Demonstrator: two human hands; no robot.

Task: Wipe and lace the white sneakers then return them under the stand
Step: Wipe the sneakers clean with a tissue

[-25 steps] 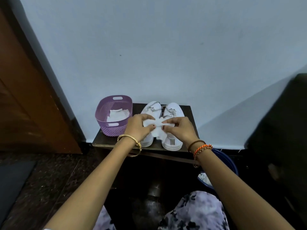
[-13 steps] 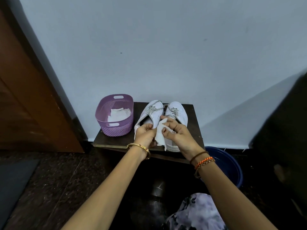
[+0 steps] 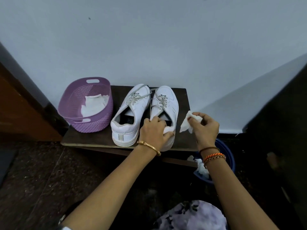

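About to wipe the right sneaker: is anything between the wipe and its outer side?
Nothing visible. The right hand pinches the wipe just beside the right sneaker; the left hand grips its heel, clear of that side.

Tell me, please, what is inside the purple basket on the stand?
The purple basket holds crumpled white wipes or cloths, lying against its far right wall. Whether anything lies beneath them cannot be seen, and the near wall hides part of the bottom.

No text could be read — only a faint, blurred mark on the left sneaker's dark insole (image 3: 127,121) — illegible.
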